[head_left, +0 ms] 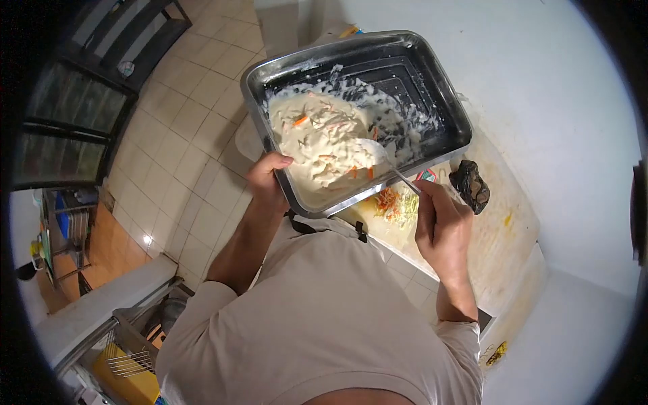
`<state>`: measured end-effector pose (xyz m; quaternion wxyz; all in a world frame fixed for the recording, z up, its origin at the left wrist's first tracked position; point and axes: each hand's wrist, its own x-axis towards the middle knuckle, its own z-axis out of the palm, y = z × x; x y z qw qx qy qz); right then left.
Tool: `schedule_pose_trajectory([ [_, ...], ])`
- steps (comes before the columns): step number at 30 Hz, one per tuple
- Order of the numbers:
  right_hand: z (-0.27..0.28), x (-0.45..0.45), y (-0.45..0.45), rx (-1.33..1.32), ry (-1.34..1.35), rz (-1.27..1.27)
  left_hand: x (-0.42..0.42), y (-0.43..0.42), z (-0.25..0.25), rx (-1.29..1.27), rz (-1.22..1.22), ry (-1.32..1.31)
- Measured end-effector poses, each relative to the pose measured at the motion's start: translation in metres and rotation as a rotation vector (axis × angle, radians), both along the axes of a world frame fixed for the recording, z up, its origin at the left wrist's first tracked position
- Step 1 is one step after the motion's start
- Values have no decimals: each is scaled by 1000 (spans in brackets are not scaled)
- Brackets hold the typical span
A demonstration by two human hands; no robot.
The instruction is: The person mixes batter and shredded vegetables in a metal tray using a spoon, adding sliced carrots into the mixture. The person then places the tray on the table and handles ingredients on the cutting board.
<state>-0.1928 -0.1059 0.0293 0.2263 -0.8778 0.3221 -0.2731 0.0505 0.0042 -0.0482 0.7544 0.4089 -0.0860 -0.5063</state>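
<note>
A deep rectangular metal tray [442, 88] is held up in front of me, tilted toward its left side. Thick pale batter [317, 135] with orange carrot strips pools in that side, and white smears coat the bottom on the right. My left hand [268, 177] grips the tray's left rim, thumb over the edge. In my right hand [442, 223] is the handle of a spoon [372, 154], its head in the batter and partly coated. Below the tray, shredded carrot and pale green vegetable [398, 206] lie on the counter, partly hidden.
A crumpled black plastic bag [470, 187] lies on the stained counter [499, 236] to the right, against a white wall [540, 101]. Tiled floor [196, 135] stretches to the left. A dark wooden bench [135, 40] stands at the upper left, and a metal rack [131, 364] at the lower left.
</note>
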Motion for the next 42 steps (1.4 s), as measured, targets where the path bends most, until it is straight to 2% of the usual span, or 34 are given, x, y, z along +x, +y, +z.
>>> schedule_pose_trajectory([
  [2,8,2,3,51,13,20,0,-1,5,-16,-10,7],
  [5,8,3,-2,-4,40,219,4,-1,-3,-31,2,48],
  [9,2,1,-28,-182,131,169,13,1,-13,-46,-23,85],
  [12,7,-10,-48,-158,12,77,15,2,-14,-24,-19,91],
  [13,15,-11,-50,-160,55,36,16,3,-17,-31,-18,115],
  [19,22,-10,-35,-43,181,160,3,-1,-2,-3,25,35],
  [22,16,-1,-23,60,44,191,2,-1,1,-16,12,32],
  [26,4,6,-36,-80,59,316,7,-2,-4,-55,22,92],
  [29,3,1,-55,-128,19,280,10,1,-4,-26,-18,77],
  [33,9,-10,-63,-30,49,167,13,1,-9,-33,-26,81],
  [36,-1,-7,-64,-50,-45,314,11,0,-8,-63,-12,94],
  [39,9,-3,-59,-28,-25,229,14,0,-12,-79,-10,91],
  [42,14,9,-59,-83,43,-37,14,2,-14,-50,-3,91],
])
